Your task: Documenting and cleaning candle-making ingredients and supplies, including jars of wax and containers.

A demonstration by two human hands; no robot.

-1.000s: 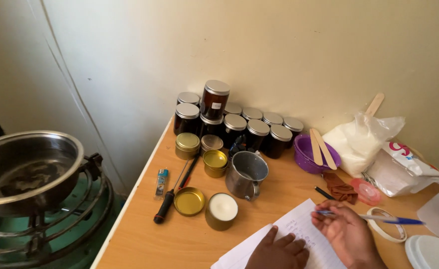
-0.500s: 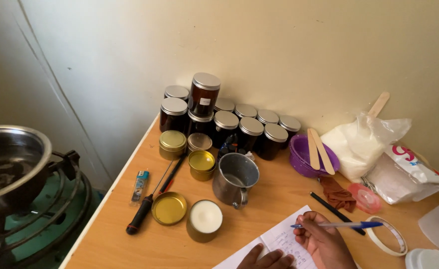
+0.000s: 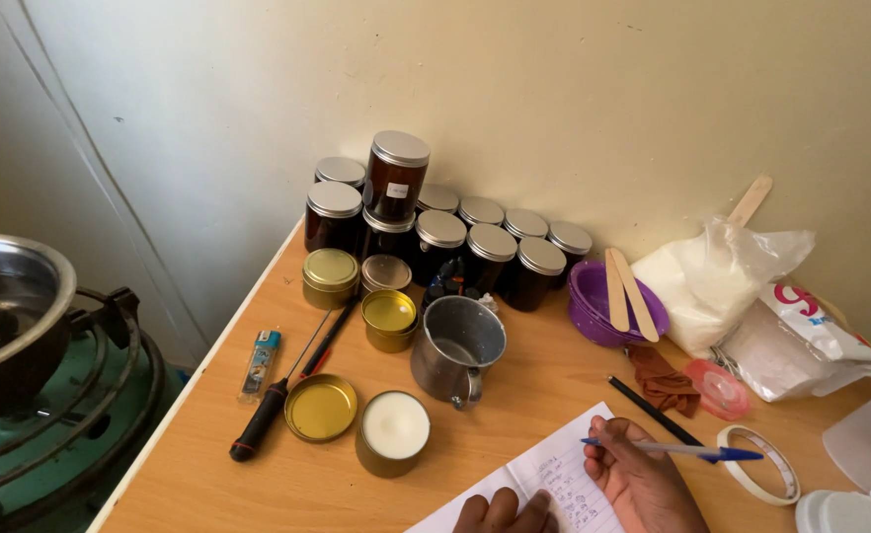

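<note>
Since earlier: view is shifting right, stove sliding off-frame | right hand [image 3: 643,484] is gripping a light, stiff, slippery pen [image 3: 673,450] mid-barrel | left hand [image 3: 503,513] is resting fingers-down on thin, floppy paper [image 3: 554,474]

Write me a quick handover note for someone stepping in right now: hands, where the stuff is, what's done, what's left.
Right hand holds a blue pen over the paper, which already has several handwritten lines. Left hand rests on the paper's lower edge. An open tin of white wax sits left of the paper, its gold lid beside it. Metal mug stands behind. Dark jars are lined against the wall, lids on. Most of the visible sheet is unwritten.
</note>
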